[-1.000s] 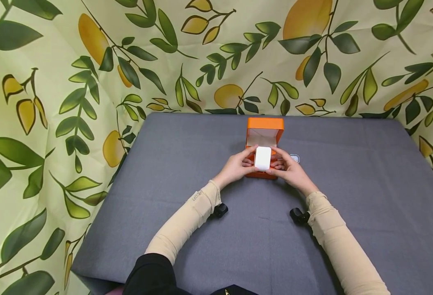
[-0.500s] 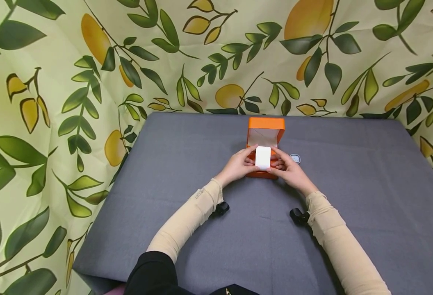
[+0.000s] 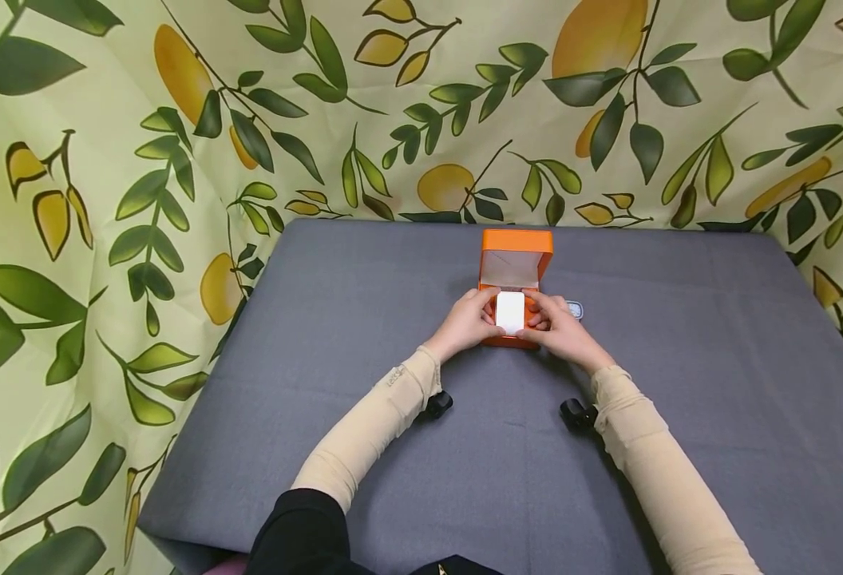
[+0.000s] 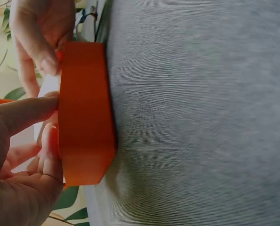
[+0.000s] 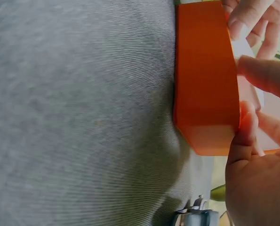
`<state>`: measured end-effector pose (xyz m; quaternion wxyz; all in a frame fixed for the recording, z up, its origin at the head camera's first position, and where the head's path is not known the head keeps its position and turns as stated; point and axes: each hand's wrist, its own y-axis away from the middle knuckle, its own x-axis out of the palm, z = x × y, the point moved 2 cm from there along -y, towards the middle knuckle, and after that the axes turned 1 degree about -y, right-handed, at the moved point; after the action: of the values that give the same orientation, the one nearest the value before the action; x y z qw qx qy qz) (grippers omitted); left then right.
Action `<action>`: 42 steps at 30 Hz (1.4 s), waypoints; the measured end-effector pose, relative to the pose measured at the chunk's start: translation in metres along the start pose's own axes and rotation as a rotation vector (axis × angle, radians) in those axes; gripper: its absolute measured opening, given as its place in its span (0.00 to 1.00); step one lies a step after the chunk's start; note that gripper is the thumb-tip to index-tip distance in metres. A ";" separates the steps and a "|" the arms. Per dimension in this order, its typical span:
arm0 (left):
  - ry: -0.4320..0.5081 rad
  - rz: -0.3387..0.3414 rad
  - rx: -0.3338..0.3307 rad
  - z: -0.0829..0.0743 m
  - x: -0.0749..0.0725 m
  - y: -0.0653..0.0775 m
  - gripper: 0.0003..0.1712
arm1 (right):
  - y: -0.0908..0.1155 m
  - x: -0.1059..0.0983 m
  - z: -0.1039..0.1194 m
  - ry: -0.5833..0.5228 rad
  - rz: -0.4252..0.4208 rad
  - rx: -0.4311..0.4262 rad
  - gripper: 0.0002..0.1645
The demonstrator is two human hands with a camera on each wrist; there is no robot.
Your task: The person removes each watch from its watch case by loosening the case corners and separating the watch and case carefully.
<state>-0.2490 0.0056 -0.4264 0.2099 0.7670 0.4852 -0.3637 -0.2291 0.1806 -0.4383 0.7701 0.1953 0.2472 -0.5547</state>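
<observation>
An orange watch box stands with its lid raised, showing a pale lining. Between both hands is a white cushion, sitting low in the box's opening. My left hand pinches its left side with thumb and fingers. On the opposite side my right hand grips it the same way. In both wrist views the thumbs lie at the rim of the orange base, and the base hides the cushion's lower part. A watch lies just right of the box, partly behind the right hand.
The box rests on a grey cloth-covered table, toward its back edge. Behind and to the left hangs a leaf-and-fruit patterned curtain. In the right wrist view, the watch's metal part shows near the bottom edge.
Both hands have moved slightly down with the white cushion, which now sits lower in the box. The right hand has shifted a little left. The box and watch have not moved.
</observation>
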 end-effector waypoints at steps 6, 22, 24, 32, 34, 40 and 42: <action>-0.063 0.100 -0.038 0.001 -0.002 -0.010 0.36 | -0.002 0.003 0.002 0.081 -0.019 0.011 0.36; -0.365 0.252 -0.019 -0.015 0.007 -0.010 0.40 | -0.001 0.016 0.018 0.405 -0.141 -0.067 0.29; -0.327 0.210 -0.012 -0.013 0.009 -0.008 0.40 | -0.001 0.016 0.016 0.377 -0.142 -0.052 0.30; 0.078 0.075 0.118 0.005 0.012 0.007 0.33 | 0.005 0.003 -0.005 0.124 -0.159 -0.084 0.25; 0.104 0.055 0.144 0.009 0.012 0.009 0.29 | 0.006 0.000 -0.009 0.093 -0.155 -0.110 0.24; 0.038 0.023 0.212 0.013 0.007 0.012 0.19 | 0.009 -0.008 -0.014 0.102 -0.149 -0.078 0.23; 0.009 0.017 0.226 0.013 0.005 0.013 0.15 | 0.010 -0.010 -0.013 0.113 -0.155 -0.068 0.22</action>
<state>-0.2409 -0.0062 -0.4386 0.1228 0.7915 0.4357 -0.4107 -0.2240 0.1993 -0.4426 0.7158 0.1804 0.3233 -0.5921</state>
